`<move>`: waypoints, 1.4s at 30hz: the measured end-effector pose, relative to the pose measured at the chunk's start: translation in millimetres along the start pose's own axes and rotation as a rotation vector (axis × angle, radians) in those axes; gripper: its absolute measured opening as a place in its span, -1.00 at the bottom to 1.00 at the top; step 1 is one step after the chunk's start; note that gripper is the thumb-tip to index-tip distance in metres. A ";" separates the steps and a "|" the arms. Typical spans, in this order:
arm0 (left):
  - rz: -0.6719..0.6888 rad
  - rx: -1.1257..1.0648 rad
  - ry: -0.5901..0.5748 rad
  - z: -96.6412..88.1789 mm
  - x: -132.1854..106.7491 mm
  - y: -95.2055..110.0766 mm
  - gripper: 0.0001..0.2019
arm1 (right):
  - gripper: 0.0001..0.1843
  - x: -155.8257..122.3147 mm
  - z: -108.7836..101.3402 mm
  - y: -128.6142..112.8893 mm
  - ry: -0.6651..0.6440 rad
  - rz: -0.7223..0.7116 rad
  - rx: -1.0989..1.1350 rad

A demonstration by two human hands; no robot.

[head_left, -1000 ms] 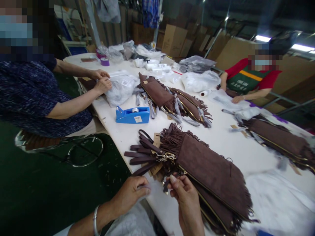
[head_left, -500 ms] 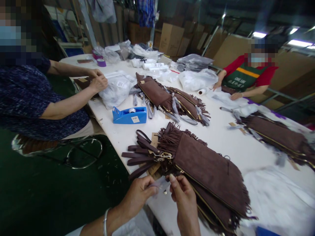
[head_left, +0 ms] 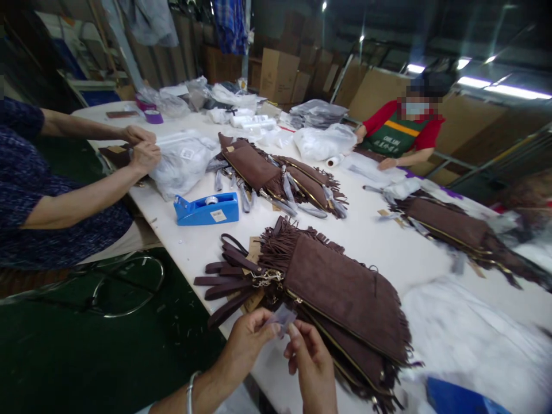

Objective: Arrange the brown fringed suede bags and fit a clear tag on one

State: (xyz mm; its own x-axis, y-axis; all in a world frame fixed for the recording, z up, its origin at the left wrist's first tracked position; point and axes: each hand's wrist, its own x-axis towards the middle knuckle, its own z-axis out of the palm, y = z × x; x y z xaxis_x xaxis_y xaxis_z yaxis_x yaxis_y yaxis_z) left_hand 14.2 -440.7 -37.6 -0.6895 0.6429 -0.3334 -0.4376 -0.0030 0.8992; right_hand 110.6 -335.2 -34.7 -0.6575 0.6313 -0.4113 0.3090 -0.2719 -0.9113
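Between my two hands is a small piece of clear plastic (head_left: 282, 317). My left hand (head_left: 248, 345) pinches it between thumb and fingers, and a bracelet circles that wrist. Closed at the other edge of the plastic are the fingertips of my right hand (head_left: 309, 356). Just beyond lies a stack of brown fringed bags (head_left: 340, 287) with gold zippers. Dark wrist straps (head_left: 228, 282) and tan paper tags (head_left: 253, 253) stick out from the stack's left end, near my left hand.
A blue tape dispenser (head_left: 207, 209) stands on the white table (head_left: 172, 230). More brown bags lie behind it (head_left: 254, 167) and at the right (head_left: 448, 221). White wrapping (head_left: 466, 328) covers the near right. One co-worker's hands (head_left: 144, 152) hold a plastic bag; another person (head_left: 399, 132) works across the table.
My hands have drawn closer together around the clear plastic, and it is now raised clear of the bag's hardware. The whole view has swung to the right.
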 end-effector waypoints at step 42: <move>0.081 -0.057 0.386 45.7 22.7 21.5 -0.74 | -0.55 12.0 19.4 -16.7 0.243 -0.077 0.174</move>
State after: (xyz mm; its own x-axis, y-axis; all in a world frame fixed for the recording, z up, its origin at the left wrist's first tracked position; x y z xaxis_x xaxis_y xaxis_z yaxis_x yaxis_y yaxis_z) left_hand 15.5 -391.2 -12.9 -0.8845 0.3040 -0.3539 -0.3968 -0.0910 0.9134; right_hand 84.3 -337.2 -24.8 -0.4840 0.8047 -0.3439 0.1281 -0.3236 -0.9375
